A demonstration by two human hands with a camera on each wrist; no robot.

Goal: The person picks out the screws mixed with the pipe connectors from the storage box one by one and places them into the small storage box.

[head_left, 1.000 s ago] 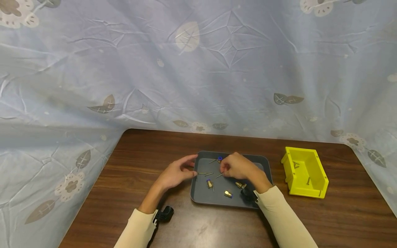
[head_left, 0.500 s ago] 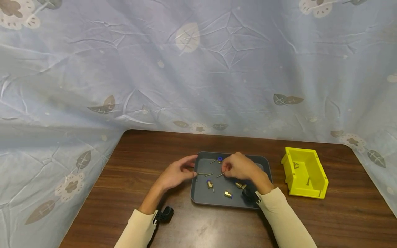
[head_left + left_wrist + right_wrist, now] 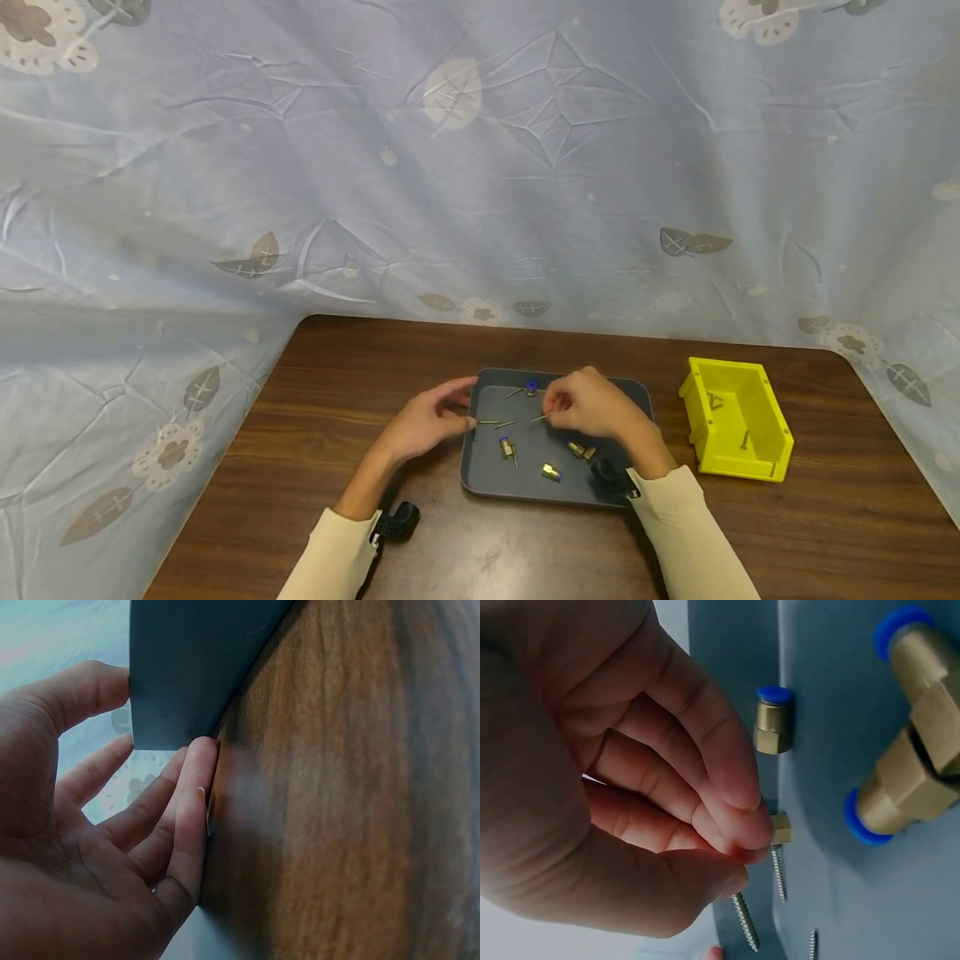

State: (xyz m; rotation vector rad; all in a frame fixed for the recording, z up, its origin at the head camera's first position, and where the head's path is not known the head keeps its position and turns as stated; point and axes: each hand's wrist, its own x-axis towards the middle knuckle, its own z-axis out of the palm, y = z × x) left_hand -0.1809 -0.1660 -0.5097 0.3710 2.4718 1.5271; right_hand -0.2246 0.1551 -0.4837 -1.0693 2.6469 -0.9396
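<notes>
My right hand (image 3: 588,404) pinches a screw (image 3: 745,924) between thumb and fingertips, its threaded end sticking out below them, over the grey tray (image 3: 517,487). My left hand (image 3: 429,423) rests at the tray's left side, thumb and fingers spread and touching its edge in the left wrist view. Several loose screws (image 3: 505,424) lie in the tray near the left hand. Brass fittings with blue collars lie there too: one fitting (image 3: 551,472) at the front, one (image 3: 507,447) at the left, one (image 3: 531,388) at the back, and a pair (image 3: 581,450) beside the right wrist.
A yellow bin (image 3: 783,446) stands on the brown wooden table (image 3: 360,358) to the right of the tray, with several screws inside. Behind the table hangs a patterned cloth (image 3: 480,208). A black wrist camera (image 3: 401,521) sits on the left wrist.
My right hand has moved slightly right and back with the screw, which has shifted with it. The left hand has stayed at the tray's edge.
</notes>
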